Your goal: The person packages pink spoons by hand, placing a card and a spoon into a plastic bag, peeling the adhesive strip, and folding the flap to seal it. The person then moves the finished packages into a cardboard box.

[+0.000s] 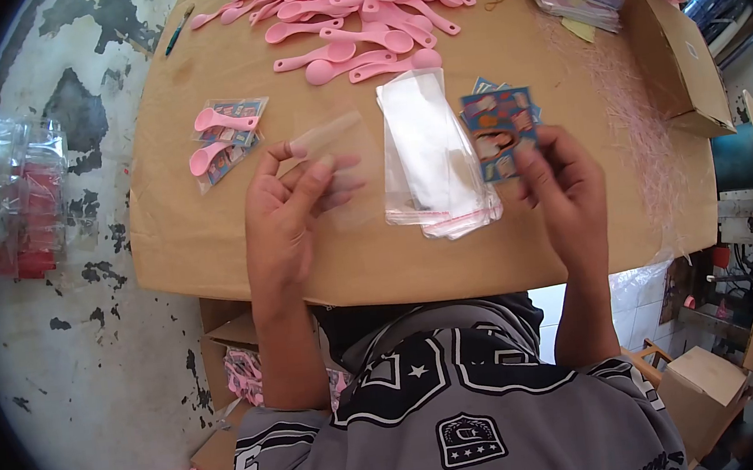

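My left hand [287, 203] pinches a clear plastic bag [347, 161] between thumb and fingers, above the table's left half. In my right hand [561, 172] is a colourful printed card [501, 132], gripped at its lower right edge. Between both hands lies a stack of clear plastic bags [423, 149] with pinkish strips along the near end. More printed cards [487, 86] show partly behind the held one. To the left, two bagged pink spoons [225, 120] lie with cards in their clear packets.
A large heap of pink spoons [363, 5] covers the far middle of the brown-covered table [214, 241]. A pen [180, 29] lies far left. Pink plastic strands [648, 136] and a cardboard box [673, 61] are at the right. Red packs [34, 204] hang left.
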### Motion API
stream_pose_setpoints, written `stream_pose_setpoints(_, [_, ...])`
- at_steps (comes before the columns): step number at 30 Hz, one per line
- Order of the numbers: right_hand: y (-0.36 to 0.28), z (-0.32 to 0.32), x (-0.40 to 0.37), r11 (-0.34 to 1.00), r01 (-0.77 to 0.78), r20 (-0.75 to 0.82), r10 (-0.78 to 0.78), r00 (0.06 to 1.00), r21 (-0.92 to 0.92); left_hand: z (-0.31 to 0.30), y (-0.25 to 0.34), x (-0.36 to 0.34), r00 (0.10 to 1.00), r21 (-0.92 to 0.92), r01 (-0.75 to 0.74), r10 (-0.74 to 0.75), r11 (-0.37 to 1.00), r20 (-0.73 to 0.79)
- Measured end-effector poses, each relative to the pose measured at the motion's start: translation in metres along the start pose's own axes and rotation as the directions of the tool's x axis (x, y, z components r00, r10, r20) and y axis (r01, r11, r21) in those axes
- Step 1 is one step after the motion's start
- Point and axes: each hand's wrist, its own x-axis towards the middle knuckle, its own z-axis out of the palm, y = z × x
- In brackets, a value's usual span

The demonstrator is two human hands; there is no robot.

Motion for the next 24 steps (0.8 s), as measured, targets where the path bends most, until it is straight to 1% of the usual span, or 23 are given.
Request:
stream_pose_setpoints(1, [0.003,0.006,-0.003,0.999,-0.029,0.062,0.026,0.998,0.044,0.008,-0.002,0.000,1.000,-0.057,-0.001,-0.001,0.998,-0.030])
stream_pose_setpoints(2, [0.005,0.012,-0.005,0.994,-0.062,0.080,0.054,0.995,0.094,0.016,-0.004,0.001,0.998,-0.115,-0.005,-0.002,0.993,-0.058])
stream_pose_setpoints(3, [0.008,0.016,-0.005,0.997,-0.055,0.080,0.050,0.996,0.062,0.023,-0.007,0.002,0.996,-0.173,-0.010,-0.005,0.985,-0.085])
stream_pose_setpoints(5, [0.012,0.019,-0.003,0.999,-0.037,0.075,0.037,0.996,-0.003,0.028,-0.016,0.006,0.993,-0.214,-0.048,0.024,0.976,-0.114])
stream_pose_setpoints(6, [0.012,0.018,-0.004,0.998,-0.058,0.085,0.059,0.995,-0.011,0.031,-0.020,0.008,0.991,-0.235,-0.068,0.039,0.970,-0.126])
stream_pose_setpoints(9, [0.006,0.008,-0.006,0.987,-0.152,0.253,0.133,0.958,0.055,0.047,-0.023,0.006,0.987,-0.273,-0.096,0.055,0.957,-0.152])
stream_pose_setpoints(12, [0.000,0.014,-0.011,0.980,-0.140,0.264,0.099,0.959,0.141,0.066,-0.026,0.001,0.989,-0.318,-0.092,0.049,0.944,-0.140])
stream_pose_setpoints(15, [-0.003,0.027,-0.016,0.971,-0.055,0.070,0.039,0.997,0.234,0.082,-0.025,-0.006,0.994,-0.424,-0.049,0.003,0.904,-0.109])
stream_pose_setpoints(18, [0.001,0.030,-0.021,0.972,0.007,0.019,-0.011,1.000,0.234,0.083,-0.030,-0.012,0.998,-0.442,-0.029,0.003,0.896,-0.060])
stream_pose_setpoints(21, [0.001,0.021,-0.028,0.994,-0.066,0.127,0.055,0.990,0.086,0.085,-0.033,-0.017,0.999,-0.456,-0.035,0.025,0.889,-0.029])
stream_pose_setpoints(24, [-0.003,0.013,-0.028,0.992,-0.119,0.269,0.104,0.958,0.039,0.090,-0.032,-0.021,0.998,-0.439,-0.043,0.054,0.898,0.014])
